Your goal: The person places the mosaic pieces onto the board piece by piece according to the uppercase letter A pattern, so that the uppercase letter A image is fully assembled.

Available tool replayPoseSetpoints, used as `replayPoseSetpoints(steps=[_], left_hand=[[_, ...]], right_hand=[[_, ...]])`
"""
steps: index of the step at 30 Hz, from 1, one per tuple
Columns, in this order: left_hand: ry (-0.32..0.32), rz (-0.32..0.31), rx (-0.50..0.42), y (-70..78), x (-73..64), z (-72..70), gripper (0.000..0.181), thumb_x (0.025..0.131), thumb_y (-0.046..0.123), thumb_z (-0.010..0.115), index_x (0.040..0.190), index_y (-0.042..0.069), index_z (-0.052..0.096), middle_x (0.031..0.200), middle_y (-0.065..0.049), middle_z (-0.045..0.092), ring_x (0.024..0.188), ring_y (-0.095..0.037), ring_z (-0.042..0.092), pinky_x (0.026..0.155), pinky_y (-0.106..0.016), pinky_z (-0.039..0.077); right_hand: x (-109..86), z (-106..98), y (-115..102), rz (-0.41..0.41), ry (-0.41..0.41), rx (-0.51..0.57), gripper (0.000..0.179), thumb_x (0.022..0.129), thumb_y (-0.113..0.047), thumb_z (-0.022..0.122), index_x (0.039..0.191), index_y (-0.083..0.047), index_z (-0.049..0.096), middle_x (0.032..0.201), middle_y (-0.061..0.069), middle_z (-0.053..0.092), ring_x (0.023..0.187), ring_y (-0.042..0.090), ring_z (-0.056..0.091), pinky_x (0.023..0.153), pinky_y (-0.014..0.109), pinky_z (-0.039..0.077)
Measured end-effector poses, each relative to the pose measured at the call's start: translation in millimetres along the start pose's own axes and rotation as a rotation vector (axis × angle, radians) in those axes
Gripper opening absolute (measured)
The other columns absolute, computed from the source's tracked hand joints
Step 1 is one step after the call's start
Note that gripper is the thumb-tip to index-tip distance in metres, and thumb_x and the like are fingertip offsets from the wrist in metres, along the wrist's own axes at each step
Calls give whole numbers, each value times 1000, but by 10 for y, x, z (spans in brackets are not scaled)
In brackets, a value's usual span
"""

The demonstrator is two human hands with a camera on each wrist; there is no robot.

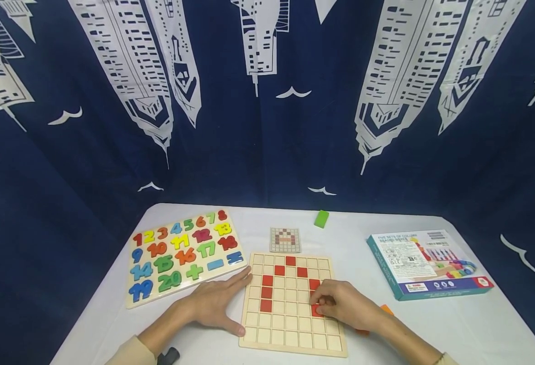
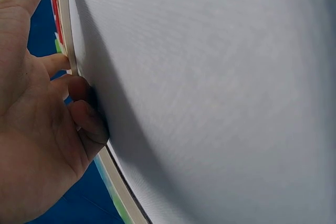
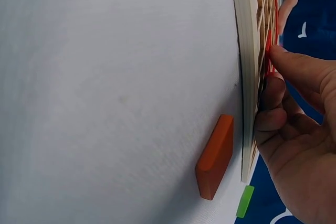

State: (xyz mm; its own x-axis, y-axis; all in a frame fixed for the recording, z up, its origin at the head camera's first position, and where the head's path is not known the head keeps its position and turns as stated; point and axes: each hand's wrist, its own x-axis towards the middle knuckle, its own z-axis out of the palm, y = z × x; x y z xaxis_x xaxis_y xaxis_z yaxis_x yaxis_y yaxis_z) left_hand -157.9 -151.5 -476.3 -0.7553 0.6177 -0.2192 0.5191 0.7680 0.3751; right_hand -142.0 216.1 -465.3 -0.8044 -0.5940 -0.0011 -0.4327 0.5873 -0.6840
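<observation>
A wooden grid board [image 1: 290,337] lies on the white table, with several red square tiles [image 1: 266,292] in its cells forming an arch. My left hand [image 1: 213,302] is spread at the board's left edge, thumb and fingers touching it. On the right side of the grid, my right hand [image 1: 347,305] has its fingers curled and pinches a red tile [image 1: 316,311] at a cell. The right wrist view shows the thumb against that red tile [image 3: 268,45]; the fingers partly cover it. Behind the board lies a small pattern card [image 1: 284,240] with a printed grid.
A number puzzle board [image 1: 183,253] lies at the left. At the right is a boxed toy set [image 1: 429,263]. A green block [image 1: 321,219] lies at the back, and an orange block [image 3: 216,156] beside the grid board, partly under the right arm. A dark object [image 1: 170,356] sits near the left wrist.
</observation>
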Motion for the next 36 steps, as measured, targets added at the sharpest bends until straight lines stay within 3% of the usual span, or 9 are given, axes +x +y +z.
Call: replayPoseSetpoints(steps=[13, 25, 31, 36], left_hand=[[10, 8, 16, -17, 9, 27, 125, 65, 90, 62, 163, 27, 18, 170, 8, 3, 136, -37, 49, 100, -55, 45], [3, 1, 5, -9, 0, 2, 123, 65, 89, 63, 163, 28, 19, 170, 9, 3, 138, -37, 46, 101, -56, 45], [6, 4, 11, -9, -1, 8, 124, 65, 90, 63, 163, 26, 20, 170, 8, 3, 138, -37, 46, 101, -56, 45], [8, 2, 14, -11, 0, 12, 125, 64, 90, 63, 162, 27, 20, 170, 8, 3, 138, -37, 47, 102, -56, 44]], right_hand=[[-29, -49, -4, -1, 4, -2, 15, 89, -13, 77, 99, -24, 74, 88, -13, 62, 80, 5, 55, 69, 20, 48], [-247, -379, 126, 145, -4, -27, 15, 88, -26, 78, 102, -25, 74, 94, -10, 65, 82, 8, 56, 70, 22, 49], [-407, -479, 221, 209, -76, -64, 26, 80, -30, 84, 103, -27, 72, 92, -9, 64, 77, 7, 53, 66, 23, 43], [-528, -509, 274, 244, -155, -29, 30, 77, -27, 87, 102, -27, 70, 88, -3, 59, 75, 10, 51, 63, 25, 40]])
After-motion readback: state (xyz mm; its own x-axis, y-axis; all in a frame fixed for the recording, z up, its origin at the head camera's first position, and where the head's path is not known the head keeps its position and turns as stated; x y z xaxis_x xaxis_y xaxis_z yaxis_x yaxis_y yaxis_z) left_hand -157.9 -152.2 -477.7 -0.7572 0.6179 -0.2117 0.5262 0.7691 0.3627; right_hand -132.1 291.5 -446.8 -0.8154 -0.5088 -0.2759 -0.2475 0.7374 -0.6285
